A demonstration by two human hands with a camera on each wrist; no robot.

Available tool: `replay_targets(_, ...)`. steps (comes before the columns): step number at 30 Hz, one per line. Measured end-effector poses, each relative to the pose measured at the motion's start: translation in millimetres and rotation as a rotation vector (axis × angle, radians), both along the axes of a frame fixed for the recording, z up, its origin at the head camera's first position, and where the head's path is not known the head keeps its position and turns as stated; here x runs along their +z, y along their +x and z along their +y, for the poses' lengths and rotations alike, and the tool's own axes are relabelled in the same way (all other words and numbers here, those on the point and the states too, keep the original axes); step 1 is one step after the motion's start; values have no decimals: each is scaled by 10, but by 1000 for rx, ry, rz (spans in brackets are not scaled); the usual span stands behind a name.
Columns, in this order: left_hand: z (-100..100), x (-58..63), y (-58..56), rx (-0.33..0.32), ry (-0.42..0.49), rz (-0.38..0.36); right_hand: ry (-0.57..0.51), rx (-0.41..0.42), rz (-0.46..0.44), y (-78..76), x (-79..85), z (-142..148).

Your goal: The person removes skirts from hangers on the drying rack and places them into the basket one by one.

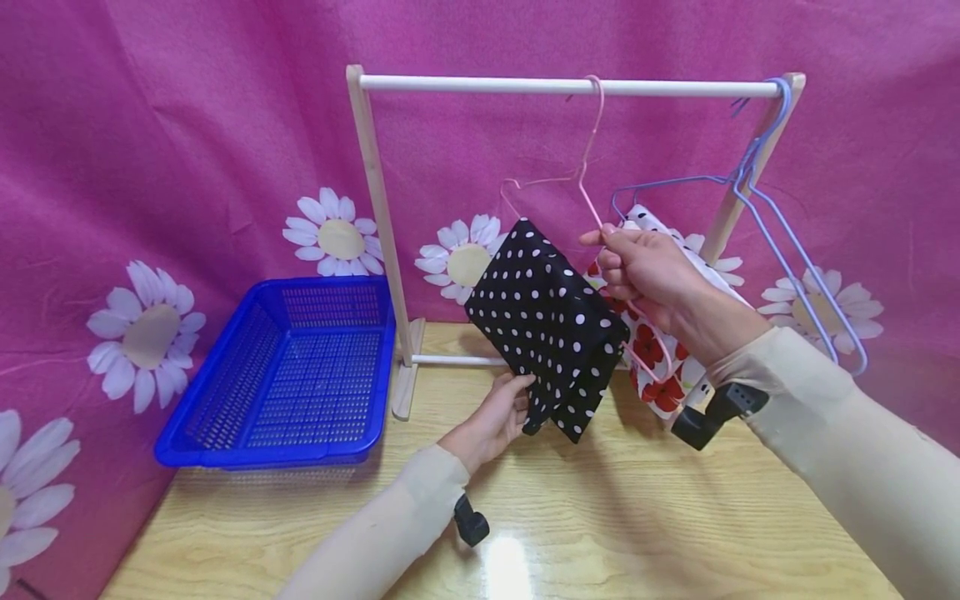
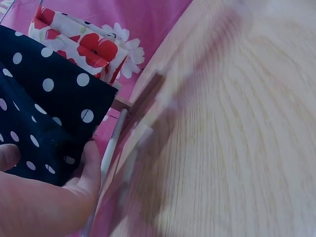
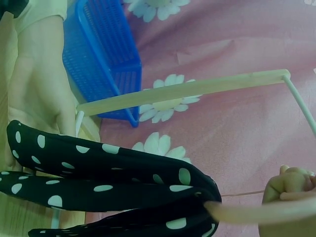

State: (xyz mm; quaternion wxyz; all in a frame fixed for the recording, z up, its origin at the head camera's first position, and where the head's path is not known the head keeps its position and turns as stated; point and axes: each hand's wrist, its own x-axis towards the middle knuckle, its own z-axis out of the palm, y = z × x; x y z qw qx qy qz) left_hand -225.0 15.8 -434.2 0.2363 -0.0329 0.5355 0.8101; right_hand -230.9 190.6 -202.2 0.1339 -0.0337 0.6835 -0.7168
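Note:
A black cloth with white polka dots (image 1: 536, 308) hangs folded over the lower bar of a pink wire hanger (image 1: 588, 185), whose hook is over the rack's white rail (image 1: 480, 84). My right hand (image 1: 651, 271) pinches the hanger's right sloping side between thumb and fingers, and the hanger tilts down to the right. Down at the cloth's lower edge, my left hand (image 1: 498, 415) holds the hem, thumb in front and fingers behind, as the left wrist view also shows. In the right wrist view, the cloth (image 3: 113, 163) drapes in several layers beside the hanger's end (image 3: 256, 212).
To the left stands a blue plastic basket (image 1: 277, 454). Blue hangers (image 1: 780, 242) hang at the rail's right end, with a white cloth with red flowers (image 1: 663, 379) behind my right hand. Wooden posts (image 1: 378, 192) support the rail above the wood-grain table (image 1: 637, 517).

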Motion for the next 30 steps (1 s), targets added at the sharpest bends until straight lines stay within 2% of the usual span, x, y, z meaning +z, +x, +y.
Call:
replay_targets(6,-51,-11,16,27,-8,-29,0,5,-8,-4,-6,-5)
replay_targets(11,-124,-36,5,42,-27,-17,8,-2,-1,-12,-5,0)
replay_targets(15,-193,-28,-10,87,-1,-9,21,-10,6,-24,-4,14)
replay_targets(19,-279,51,0,129,-5,-40,29,-12,15,-38,-9,41)
replay_targets(22,-350,121,12,132,-1,-56,27,-9,26,-40,-7,56)
replay_targets(30,-451,296,28,119,122,-40,13,10,42,-50,-12,93)
